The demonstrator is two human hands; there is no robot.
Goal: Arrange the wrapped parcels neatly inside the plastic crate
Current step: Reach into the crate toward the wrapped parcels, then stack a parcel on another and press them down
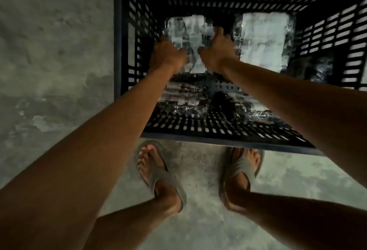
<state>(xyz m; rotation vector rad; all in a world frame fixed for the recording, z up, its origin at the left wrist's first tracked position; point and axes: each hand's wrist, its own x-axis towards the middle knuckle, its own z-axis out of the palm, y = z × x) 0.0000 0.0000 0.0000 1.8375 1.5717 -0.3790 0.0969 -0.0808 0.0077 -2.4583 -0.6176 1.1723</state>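
Two hands down in the black crate [127, 51], left hand [166, 55] and right hand [216, 51] clamped on opposite sides of the left wrapped parcel [190, 31]. Best lowered flat, squared to the left wall, snug beside the right parcel [264, 37], without crushing the wrap

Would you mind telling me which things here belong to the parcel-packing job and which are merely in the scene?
Part of the job:
- black plastic crate
- wrapped parcel gripped by left hand and right hand
- second parcel beside it
- further wrapped parcels nearer the person

Just there:
- concrete floor
- sandals
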